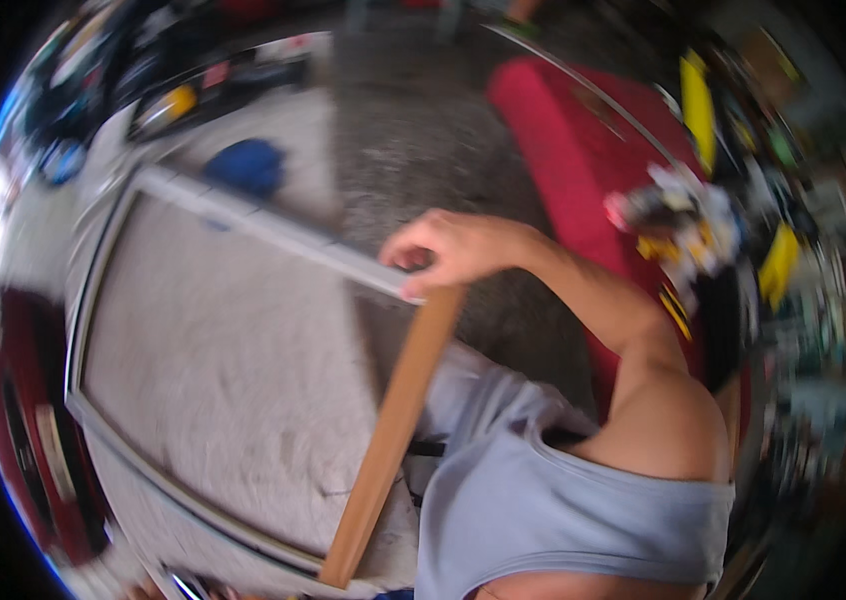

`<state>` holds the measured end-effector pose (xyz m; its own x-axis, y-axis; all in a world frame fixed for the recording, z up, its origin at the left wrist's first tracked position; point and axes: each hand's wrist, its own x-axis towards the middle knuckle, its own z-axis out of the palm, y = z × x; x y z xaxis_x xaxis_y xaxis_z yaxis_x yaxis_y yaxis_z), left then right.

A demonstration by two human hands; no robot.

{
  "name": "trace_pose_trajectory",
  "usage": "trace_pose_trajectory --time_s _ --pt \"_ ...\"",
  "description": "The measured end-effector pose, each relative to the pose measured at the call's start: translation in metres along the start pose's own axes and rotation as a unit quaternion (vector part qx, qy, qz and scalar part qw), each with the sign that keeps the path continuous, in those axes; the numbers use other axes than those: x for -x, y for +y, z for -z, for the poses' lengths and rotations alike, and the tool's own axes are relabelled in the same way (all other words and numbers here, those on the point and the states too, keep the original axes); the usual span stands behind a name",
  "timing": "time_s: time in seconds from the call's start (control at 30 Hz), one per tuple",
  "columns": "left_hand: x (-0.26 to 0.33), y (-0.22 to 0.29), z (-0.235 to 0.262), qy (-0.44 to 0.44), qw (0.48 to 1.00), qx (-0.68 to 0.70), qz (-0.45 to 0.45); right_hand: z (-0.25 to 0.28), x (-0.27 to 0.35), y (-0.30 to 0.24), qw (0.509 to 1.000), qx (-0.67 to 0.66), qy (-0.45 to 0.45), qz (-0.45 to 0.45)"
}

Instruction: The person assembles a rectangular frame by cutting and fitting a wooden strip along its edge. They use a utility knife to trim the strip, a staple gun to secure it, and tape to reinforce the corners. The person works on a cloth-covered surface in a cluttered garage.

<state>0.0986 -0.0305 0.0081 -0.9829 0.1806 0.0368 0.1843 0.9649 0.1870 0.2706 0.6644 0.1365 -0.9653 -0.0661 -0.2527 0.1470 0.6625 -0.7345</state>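
A large four-sided frame stretches across the left and middle of the head view. Three sides are a grey profile (253, 222), and the near right side is a flat wood-coloured bar (393, 440). My right hand (443, 250) is at the corner where the grey profile meets this bar. Its thumb lies on the near side of the profile and its fingers curl over the far side, so the hand is closed on the frame. The picture is smeared by motion there. My left hand is not in view.
Pale flooring (233, 350) shows through the frame, with darker grey ground (423, 130) beyond. A blue round thing (246, 168) lies behind the far bar. At the right is a red padded bench (563, 150) with cluttered items. A dark red object (38, 430) stands at far left.
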Motion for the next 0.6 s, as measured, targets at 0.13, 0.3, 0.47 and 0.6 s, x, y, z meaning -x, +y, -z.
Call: trace_pose_trajectory --time_s 0.13,0.3,0.47,0.6 --pt "-0.052 0.058 -0.026 -0.041 0.998 0.003 -0.042 0.002 0.07 0.041 0.979 -0.057 0.176 -0.083" --pt "-0.077 0.072 -0.048 -0.086 0.995 0.002 -0.042 -0.035 0.134 0.08 0.898 0.019 0.334 -0.286" --pt "-0.085 0.076 -0.05 -0.106 0.994 0.002 -0.022 -0.037 0.233 0.139 0.722 0.218 0.455 -0.474" --pt "-0.092 0.069 -0.06 -0.118 0.993 0.022 -0.002 -0.049 0.327 0.229 0.675 0.363 0.43 -0.477"
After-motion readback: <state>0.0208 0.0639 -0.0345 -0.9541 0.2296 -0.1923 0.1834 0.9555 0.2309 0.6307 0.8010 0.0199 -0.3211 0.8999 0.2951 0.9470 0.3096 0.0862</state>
